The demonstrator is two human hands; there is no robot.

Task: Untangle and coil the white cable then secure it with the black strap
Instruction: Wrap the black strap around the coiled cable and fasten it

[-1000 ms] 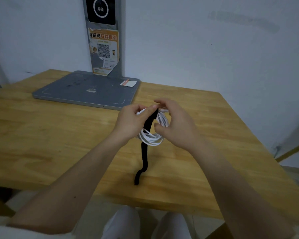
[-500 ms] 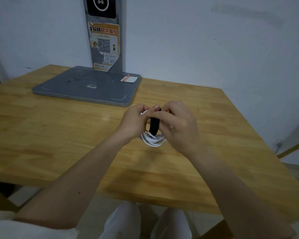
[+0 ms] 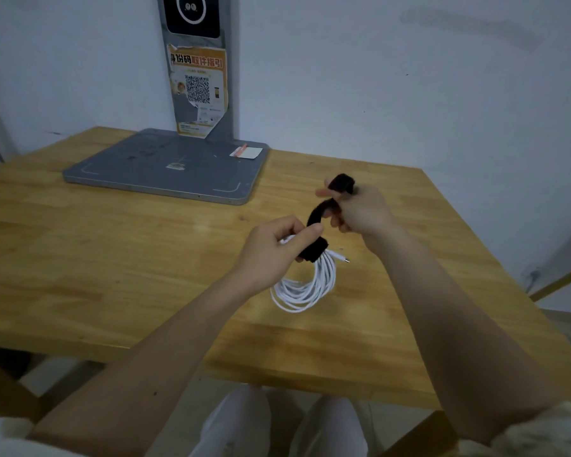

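The white cable [image 3: 305, 288] hangs as a coil of several loops above the wooden table [image 3: 112, 265], with its plug end poking out to the right. My left hand [image 3: 272, 252] pinches the top of the coil where the black strap [image 3: 315, 250] wraps around it. The strap's free length arcs up and to the right into my right hand [image 3: 360, 209], which is closed on the strap's end and holds it taut, above and right of the coil.
A grey flat base plate [image 3: 165, 169] with an upright post carrying a QR-code sticker [image 3: 198, 90] stands at the back of the table against the white wall. A chair edge [image 3: 561, 282] shows at the right. My knees are below the table's front edge.
The strap no longer dangles down to the table. It now wraps the coil's top, and my right hand has moved up and to the right, drawing the strap's end away from the coil.
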